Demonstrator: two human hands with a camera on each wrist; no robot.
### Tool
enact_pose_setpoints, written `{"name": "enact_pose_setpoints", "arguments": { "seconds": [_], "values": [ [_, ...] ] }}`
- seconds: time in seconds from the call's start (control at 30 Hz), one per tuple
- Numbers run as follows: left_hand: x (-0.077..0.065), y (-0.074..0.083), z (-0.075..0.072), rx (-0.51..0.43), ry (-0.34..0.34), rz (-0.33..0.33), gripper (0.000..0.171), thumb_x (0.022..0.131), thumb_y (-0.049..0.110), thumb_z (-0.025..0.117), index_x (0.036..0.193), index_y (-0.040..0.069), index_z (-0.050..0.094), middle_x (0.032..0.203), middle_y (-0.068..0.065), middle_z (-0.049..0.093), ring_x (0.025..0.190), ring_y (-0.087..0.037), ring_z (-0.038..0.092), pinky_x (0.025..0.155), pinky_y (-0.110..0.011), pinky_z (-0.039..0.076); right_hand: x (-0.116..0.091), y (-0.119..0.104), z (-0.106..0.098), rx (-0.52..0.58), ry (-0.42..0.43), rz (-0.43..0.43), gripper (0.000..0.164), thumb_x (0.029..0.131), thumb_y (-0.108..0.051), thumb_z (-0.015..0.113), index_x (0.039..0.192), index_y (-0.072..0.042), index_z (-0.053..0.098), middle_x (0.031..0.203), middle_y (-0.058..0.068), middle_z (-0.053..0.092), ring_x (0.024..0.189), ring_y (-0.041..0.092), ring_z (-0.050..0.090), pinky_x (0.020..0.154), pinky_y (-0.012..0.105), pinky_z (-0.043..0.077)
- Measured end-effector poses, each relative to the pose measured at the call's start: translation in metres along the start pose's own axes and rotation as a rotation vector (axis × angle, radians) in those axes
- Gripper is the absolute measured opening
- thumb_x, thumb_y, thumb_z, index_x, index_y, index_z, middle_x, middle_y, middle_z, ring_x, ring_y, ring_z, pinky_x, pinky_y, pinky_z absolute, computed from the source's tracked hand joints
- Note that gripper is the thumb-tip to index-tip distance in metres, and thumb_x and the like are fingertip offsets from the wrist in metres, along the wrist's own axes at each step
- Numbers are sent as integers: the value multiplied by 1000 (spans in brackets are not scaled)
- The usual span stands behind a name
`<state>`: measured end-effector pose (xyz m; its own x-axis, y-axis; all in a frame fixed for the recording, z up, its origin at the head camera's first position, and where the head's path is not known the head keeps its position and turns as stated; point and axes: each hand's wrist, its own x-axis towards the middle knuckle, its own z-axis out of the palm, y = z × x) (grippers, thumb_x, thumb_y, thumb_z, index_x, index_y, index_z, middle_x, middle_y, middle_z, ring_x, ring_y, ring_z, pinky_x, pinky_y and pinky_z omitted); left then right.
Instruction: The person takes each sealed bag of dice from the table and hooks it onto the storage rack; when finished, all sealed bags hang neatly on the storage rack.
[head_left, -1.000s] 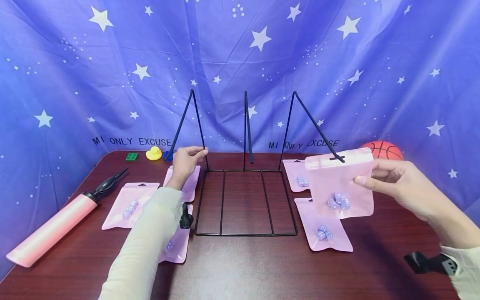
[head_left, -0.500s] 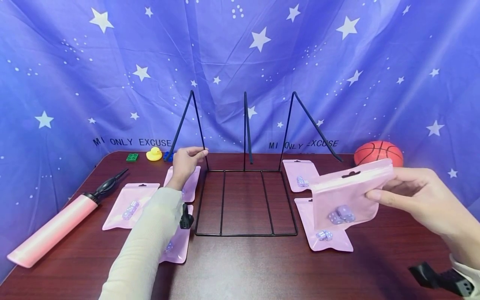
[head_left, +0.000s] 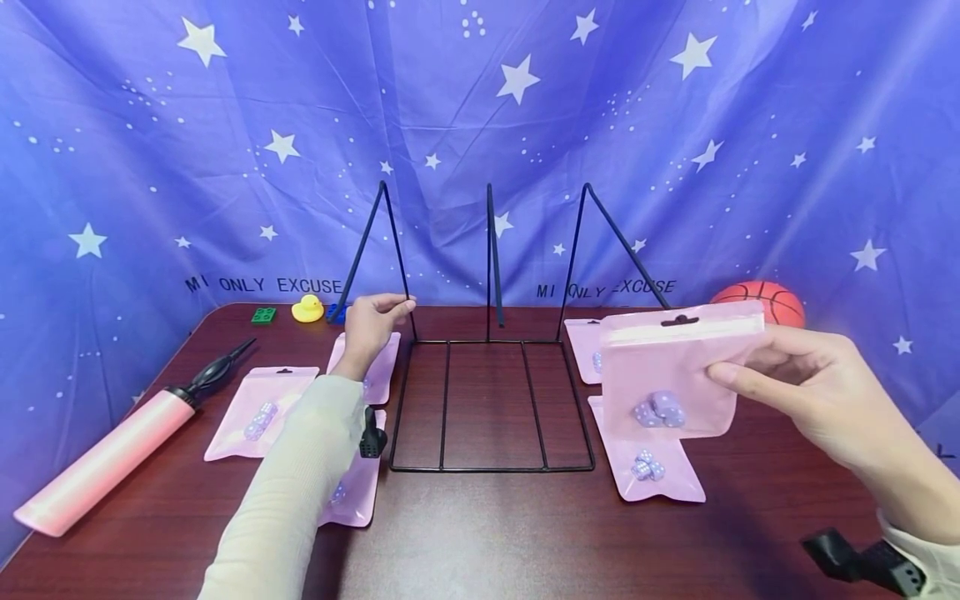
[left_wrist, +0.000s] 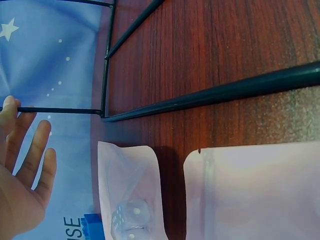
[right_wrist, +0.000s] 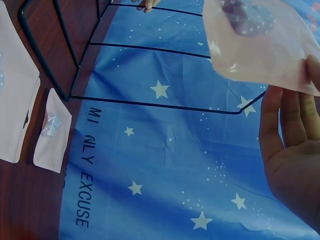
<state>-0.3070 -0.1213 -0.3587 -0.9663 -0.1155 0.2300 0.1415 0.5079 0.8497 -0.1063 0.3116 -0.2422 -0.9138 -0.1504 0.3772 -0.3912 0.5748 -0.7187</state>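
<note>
My right hand (head_left: 813, 379) pinches the right edge of a pink zip pouch (head_left: 675, 367) with several purple dice in its lower part. The pouch is up in the air at the right arm of a black wire rack (head_left: 491, 472); its slot faces me, and the tip of that arm is hidden behind its top edge. With thumb and fingertips, my left hand (head_left: 372, 325) holds the rack's left upright. In the left wrist view the thumb and a finger of the left hand (left_wrist: 25, 165) meet on the wire, the other fingers extended.
Pink pouches of dice lie on both sides of the rack, one (head_left: 262, 412) at left, another (head_left: 648, 467) at right. A pink hand pump (head_left: 112, 458) lies far left. Behind stand a yellow duck (head_left: 307, 309), a green brick (head_left: 263, 315) and a small basketball (head_left: 765, 302).
The pouch first moved right and down, away from the rack's right arm, its slot coming off the tip; now it is back up and left against that arm. My left hand stays put.
</note>
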Motion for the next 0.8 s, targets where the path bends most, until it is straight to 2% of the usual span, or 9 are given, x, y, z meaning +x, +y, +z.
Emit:
{"name": "enact_pose_setpoints", "arguments": {
  "seconds": [0.23,0.37,0.57,0.67,0.8],
  "values": [
    [0,0,0,6,-3,-6,28,96,27,73,118,9,77,108,-13,75,94,-29,75,90,-44,55,2,-1,5,-31,59,30,17,90,3,74,103,-7,77,75,3,74,66,8,60,58,26,40],
    [0,0,0,-6,-3,-3,28,96,26,74,118,8,77,109,-14,75,94,-30,75,90,-45,55,4,-3,8,-34,39,16,19,91,3,72,107,-7,76,81,2,77,72,7,66,64,21,44],
    [0,-2,0,-9,-3,2,27,96,23,74,118,7,77,110,-14,75,94,-30,75,89,-45,56,11,-2,14,-55,18,14,21,93,-3,72,110,-15,76,85,-4,78,79,2,65,66,19,41],
    [0,-2,0,-6,-3,0,28,96,25,74,118,8,77,109,-14,75,95,-29,75,89,-45,55,15,-2,17,-37,13,17,23,94,-4,72,112,-16,76,90,-7,78,83,0,68,69,15,44],
    [0,-1,0,-1,-4,-7,28,96,26,74,118,9,77,108,-14,75,95,-30,75,90,-45,55,19,-2,20,-13,8,13,24,95,-5,70,116,-16,75,95,-9,78,86,2,72,74,13,49]
  ]
}}
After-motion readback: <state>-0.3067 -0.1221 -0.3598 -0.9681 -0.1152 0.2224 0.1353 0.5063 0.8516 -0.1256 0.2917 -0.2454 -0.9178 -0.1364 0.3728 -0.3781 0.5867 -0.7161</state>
